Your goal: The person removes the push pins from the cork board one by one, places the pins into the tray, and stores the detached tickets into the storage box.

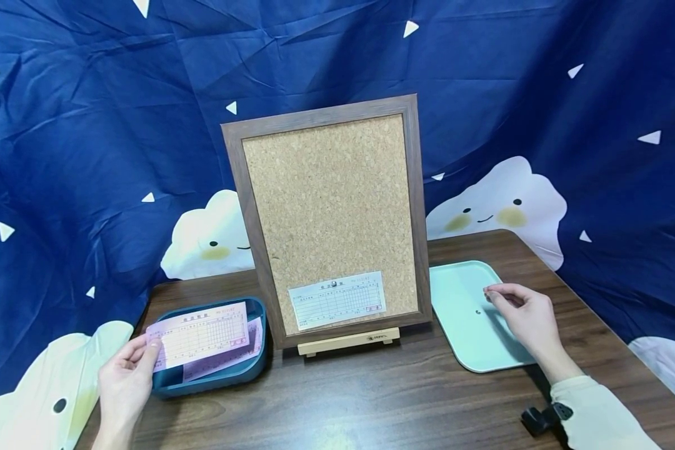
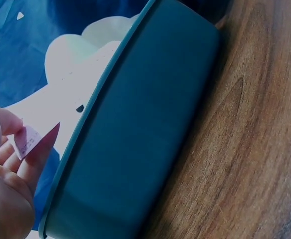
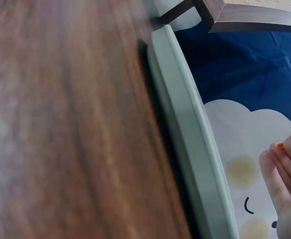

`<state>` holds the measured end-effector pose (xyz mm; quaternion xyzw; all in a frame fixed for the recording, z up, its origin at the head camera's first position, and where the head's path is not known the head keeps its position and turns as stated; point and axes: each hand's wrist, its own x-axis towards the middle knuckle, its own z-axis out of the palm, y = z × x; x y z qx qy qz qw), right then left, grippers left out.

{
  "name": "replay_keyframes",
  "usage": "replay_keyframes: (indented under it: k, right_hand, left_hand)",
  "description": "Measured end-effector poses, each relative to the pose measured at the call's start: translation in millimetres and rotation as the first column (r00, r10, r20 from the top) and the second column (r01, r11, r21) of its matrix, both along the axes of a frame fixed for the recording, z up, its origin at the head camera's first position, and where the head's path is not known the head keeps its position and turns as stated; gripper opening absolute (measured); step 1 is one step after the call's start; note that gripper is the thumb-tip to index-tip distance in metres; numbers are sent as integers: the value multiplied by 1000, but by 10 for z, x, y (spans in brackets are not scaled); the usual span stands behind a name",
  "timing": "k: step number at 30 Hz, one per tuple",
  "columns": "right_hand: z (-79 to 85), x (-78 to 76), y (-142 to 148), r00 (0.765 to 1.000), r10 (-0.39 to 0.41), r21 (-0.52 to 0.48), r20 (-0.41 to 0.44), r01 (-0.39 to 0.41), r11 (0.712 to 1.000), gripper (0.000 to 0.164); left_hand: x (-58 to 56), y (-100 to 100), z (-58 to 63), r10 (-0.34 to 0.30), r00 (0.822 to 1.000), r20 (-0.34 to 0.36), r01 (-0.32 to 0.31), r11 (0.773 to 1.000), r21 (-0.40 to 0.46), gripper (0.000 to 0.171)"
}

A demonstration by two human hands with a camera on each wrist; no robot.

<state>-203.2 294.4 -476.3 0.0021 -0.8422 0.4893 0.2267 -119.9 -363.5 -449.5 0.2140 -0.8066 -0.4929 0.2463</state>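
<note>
One pink printed paper slip [image 1: 202, 337] sits between the thumb and fingers of the left hand [image 1: 126, 378] in the head view, above a dark teal plastic bin [image 1: 230, 377] holding a second pink slip [image 1: 232, 359]. Well apart from it, the right hand [image 1: 531, 317] pinches a tiny orange-red pin [image 1: 487, 290] over a mint-green rectangular tray [image 1: 461, 325]. Between them, a brown-framed cork board [image 1: 337, 206] stands with a pale wooden stand [image 1: 349, 342] at its foot on a brown wood-grain table [image 1: 371, 400]; a pale bluish printed slip [image 1: 337, 306] hangs low on the board beneath a round silvery pin [image 1: 334, 284].

In the left wrist view, the fingers grip the pink slip's corner beside the bin's wall.

In the right wrist view, thumb and fingertips meet on the orange-red pin, its thin point upward, near the tray's rim.
</note>
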Motion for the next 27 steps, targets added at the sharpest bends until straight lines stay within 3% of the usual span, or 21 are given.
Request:
replay_keyframes:
  k: [14, 27]
  right_hand:
    - [-68, -3, 9, 998, -49, 75, 38, 46, 996, 21]
    - [-88, 6, 42, 1000, 16, 19, 11, -16, 1000, 19]
  left_hand:
    - [-3, 1, -33, -15, 1000, -1, 15, 1000, -26, 31]
    - [-20, -15, 5, -41, 992, 121, 51, 995, -81, 35]
